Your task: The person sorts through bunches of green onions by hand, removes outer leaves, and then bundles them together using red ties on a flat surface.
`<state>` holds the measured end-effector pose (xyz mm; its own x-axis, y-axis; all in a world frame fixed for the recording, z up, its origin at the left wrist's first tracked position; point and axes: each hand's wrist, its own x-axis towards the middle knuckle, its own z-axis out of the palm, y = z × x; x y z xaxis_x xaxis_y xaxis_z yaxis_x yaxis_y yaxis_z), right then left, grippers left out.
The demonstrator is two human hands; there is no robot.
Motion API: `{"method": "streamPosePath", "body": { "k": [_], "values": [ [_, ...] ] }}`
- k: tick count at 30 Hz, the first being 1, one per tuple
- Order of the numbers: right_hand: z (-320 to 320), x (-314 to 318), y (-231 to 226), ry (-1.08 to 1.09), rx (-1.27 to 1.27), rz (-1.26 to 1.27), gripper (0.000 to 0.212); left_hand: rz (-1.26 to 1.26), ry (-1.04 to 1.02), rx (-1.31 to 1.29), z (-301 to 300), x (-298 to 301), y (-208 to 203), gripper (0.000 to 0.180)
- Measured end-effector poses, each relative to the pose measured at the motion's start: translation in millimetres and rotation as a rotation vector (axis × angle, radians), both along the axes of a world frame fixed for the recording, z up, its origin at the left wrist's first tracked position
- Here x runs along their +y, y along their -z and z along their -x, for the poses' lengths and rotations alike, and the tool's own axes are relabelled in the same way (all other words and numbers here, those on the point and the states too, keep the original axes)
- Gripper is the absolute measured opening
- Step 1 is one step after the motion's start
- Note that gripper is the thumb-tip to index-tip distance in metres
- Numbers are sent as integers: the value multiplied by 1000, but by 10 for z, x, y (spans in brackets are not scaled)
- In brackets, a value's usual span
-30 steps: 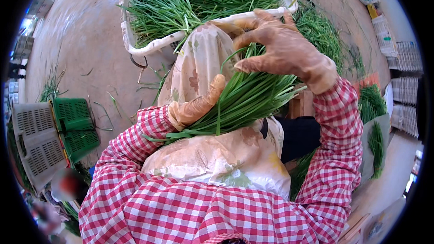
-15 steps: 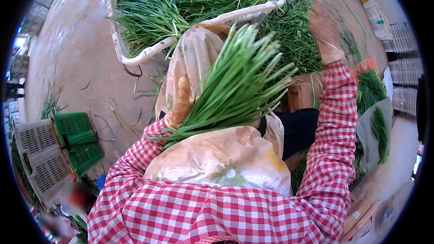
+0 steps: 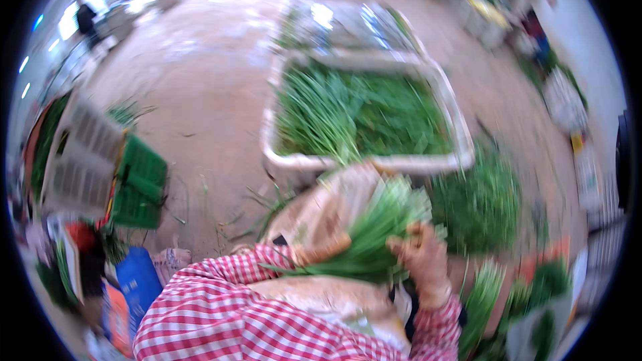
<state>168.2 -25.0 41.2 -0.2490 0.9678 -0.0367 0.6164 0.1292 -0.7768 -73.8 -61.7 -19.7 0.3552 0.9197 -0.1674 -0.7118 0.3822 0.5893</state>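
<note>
From my remote seat, I see the left hand [image 3: 324, 251] grasping the green bunch [image 3: 380, 235] above the lap [image 3: 317, 291], probably to gather its stalks. The right hand [image 3: 422, 257] meets its side (too blurred to tell whether it grips). The crate [image 3: 269, 135] stands ahead, seemingly for easy reach.
</note>
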Motion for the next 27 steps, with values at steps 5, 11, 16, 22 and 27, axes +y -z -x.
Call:
{"method": "streamPosePath", "body": {
  "k": [5, 11, 16, 22, 27],
  "values": [
    [55, 62, -177, -10, 39, 274, 33, -171, -62, 22, -67, -45, -100, 77],
    [-451, 464, -387, -217, -140, -35, 22, -263, -168, 59, -124, -92, -59, 78],
    [-947, 893, -344, -73, -184, 2, 24, -307, -231, 88, -57, -96, -102, 78],
    [-1719, 1379, 178, 215, -452, -191, 25, -334, -292, 120, 42, -138, -126, 80],
    [-522, 729, 87, -105, -45, 122, 31, -378, -300, 136, 12, -202, -131, 81]
  ]
}}
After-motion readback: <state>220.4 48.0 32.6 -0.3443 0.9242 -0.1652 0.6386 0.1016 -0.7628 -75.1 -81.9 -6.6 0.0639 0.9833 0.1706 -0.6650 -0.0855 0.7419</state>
